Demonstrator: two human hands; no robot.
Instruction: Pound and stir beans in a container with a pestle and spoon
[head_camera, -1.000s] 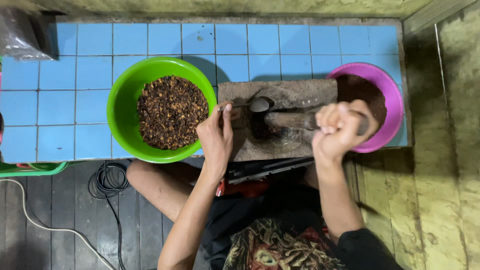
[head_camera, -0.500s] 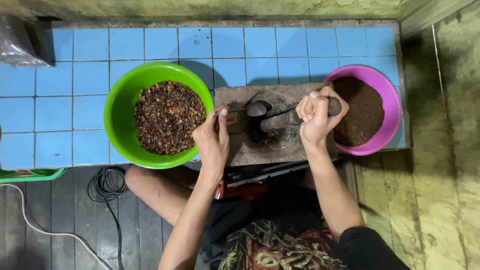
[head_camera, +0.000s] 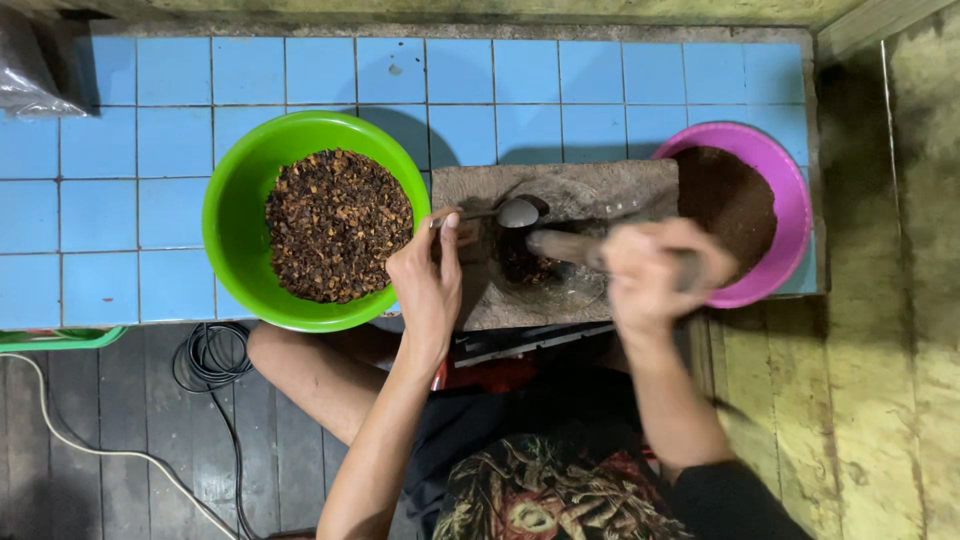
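Since the earlier frame, the right hand (head_camera: 655, 275), fingers clenched on the blurred pestle (head_camera: 562, 245), is swinging back over the stone mortar (head_camera: 560, 240), while the left hand (head_camera: 428, 283), fingers pinching the spoon (head_camera: 500, 213), is steadying beside the green bowl (head_camera: 240, 225); short, centred strokes are advisable.

Motion blurs the right hand (head_camera: 655, 270) and its pestle (head_camera: 565, 246).

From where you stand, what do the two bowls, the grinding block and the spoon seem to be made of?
The green bowl and pink bowl look like plastic: bright even colour, smooth thin rims. The grinding block looks like rough grey stone, matt and pitted, though it might be cement. The spoon held by the left hand looks like metal, pale and shiny. The pestle in the right hand is too blurred to judge.
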